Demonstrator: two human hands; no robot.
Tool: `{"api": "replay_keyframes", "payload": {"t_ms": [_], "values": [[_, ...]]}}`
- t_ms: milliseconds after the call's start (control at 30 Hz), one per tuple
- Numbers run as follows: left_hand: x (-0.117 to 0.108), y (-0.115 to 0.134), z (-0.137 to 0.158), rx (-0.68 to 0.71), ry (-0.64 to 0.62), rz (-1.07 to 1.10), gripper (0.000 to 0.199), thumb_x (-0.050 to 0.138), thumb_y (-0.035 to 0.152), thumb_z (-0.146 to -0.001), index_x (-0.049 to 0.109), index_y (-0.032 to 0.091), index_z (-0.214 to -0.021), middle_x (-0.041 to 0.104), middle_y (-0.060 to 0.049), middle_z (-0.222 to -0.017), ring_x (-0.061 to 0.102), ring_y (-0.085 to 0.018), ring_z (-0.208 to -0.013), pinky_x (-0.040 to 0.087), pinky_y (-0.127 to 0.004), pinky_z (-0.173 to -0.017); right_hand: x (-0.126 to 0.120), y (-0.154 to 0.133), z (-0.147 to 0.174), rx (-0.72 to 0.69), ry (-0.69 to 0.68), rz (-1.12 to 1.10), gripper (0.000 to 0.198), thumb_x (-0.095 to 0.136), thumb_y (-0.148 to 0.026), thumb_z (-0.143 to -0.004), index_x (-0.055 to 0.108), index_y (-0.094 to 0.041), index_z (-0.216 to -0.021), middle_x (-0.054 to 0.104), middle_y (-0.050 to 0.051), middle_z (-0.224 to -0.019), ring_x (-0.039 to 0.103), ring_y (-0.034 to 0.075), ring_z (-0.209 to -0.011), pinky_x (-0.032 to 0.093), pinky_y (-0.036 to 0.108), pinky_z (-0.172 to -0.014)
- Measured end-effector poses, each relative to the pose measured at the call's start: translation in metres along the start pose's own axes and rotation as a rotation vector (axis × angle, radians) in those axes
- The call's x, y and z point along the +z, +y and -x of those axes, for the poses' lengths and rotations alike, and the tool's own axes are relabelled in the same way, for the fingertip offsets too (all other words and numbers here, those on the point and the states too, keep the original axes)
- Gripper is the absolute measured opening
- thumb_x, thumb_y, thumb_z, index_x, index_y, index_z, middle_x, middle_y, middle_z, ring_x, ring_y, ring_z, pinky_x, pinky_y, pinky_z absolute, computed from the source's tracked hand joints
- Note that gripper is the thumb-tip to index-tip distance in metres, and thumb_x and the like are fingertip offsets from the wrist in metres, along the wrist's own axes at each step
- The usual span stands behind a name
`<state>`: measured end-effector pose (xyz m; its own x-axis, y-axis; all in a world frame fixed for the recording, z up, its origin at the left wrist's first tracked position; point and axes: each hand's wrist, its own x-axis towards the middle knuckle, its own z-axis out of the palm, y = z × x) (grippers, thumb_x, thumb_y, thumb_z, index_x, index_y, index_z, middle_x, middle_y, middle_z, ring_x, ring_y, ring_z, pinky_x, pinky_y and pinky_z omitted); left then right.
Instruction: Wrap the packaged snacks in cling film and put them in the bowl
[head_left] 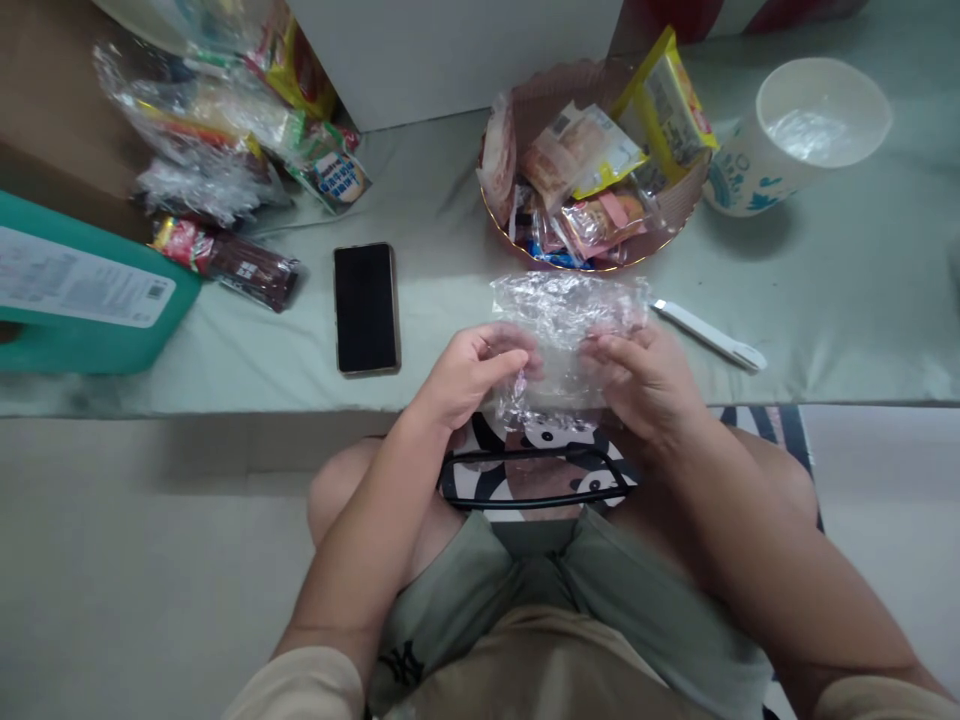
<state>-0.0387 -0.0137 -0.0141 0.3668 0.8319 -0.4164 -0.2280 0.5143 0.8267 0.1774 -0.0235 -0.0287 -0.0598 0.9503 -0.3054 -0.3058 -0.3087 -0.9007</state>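
Between my two hands, at the table's front edge, is a crinkled clear plastic bag (559, 310). My left hand (487, 365) grips its left side, thumb laid over the film. On the right side my right hand (641, 370) pinches the same bag, its fingertips partly seen through the plastic. No contents show inside the bag. Just beyond it stands a pink scalloped basket (510, 235) filled with wrapped snacks (592, 160). A white utility knife (709, 335) lies to the right of my right hand.
A black phone (366, 308) lies to the left. Farther left are a packaged brown snack (251, 268), a heap of plastic packaging (217, 150) and a green box (82, 290). A white paper bin (795, 140) stands at right. A panda-patterned item (525, 475) with a black frame sits below the table edge.
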Motion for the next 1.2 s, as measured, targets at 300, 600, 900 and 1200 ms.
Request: {"api": "replay_keyframes", "payload": {"t_ms": [300, 600, 900, 1200], "values": [[0.005, -0.004, -0.005, 0.063, 0.221, 0.023, 0.019, 0.071, 0.029, -0.085, 0.066, 0.019, -0.101, 0.074, -0.003, -0.093, 0.072, -0.013, -0.074, 0.060, -0.027, -0.070, 0.006, -0.001, 0.004, 0.165, -0.043, -0.170, 0.023, 0.080, -0.038, -0.070, 0.063, -0.025, -0.080, 0.072, -0.001, -0.080, 0.071, 0.018, -0.073, 0.062, 0.036, -0.070], [0.012, -0.025, -0.007, 0.113, 0.006, -0.093, 0.033, 0.070, 0.043, -0.089, 0.069, 0.020, -0.112, 0.072, -0.004, -0.093, 0.067, -0.014, -0.078, 0.056, -0.028, -0.075, 0.015, -0.005, 0.010, 0.260, -0.245, -0.316, 0.020, 0.070, -0.032, -0.066, 0.070, -0.022, -0.084, 0.076, 0.004, -0.086, 0.073, 0.024, -0.069, 0.063, 0.050, -0.079], [0.006, -0.034, -0.009, 0.792, 0.623, -0.638, 0.035, 0.067, 0.048, -0.089, 0.059, 0.025, -0.114, 0.060, -0.006, -0.109, 0.061, -0.018, -0.098, 0.054, -0.034, -0.086, 0.020, 0.002, 0.015, 0.115, -0.142, -0.222, 0.015, 0.072, -0.029, -0.071, 0.062, -0.022, -0.079, 0.076, 0.000, -0.083, 0.072, 0.016, -0.067, 0.061, 0.033, -0.070], [-0.020, 0.016, 0.006, 0.624, 0.059, -0.856, 0.058, 0.068, 0.068, -0.082, 0.066, 0.021, -0.116, 0.070, -0.011, -0.121, 0.064, -0.027, -0.117, 0.050, -0.041, -0.105, 0.017, -0.003, 0.015, 0.151, -0.358, 0.113, 0.004, 0.060, -0.023, -0.076, 0.058, -0.020, -0.075, 0.060, -0.004, -0.060, 0.052, 0.010, -0.045, 0.040, 0.025, -0.045]]}}
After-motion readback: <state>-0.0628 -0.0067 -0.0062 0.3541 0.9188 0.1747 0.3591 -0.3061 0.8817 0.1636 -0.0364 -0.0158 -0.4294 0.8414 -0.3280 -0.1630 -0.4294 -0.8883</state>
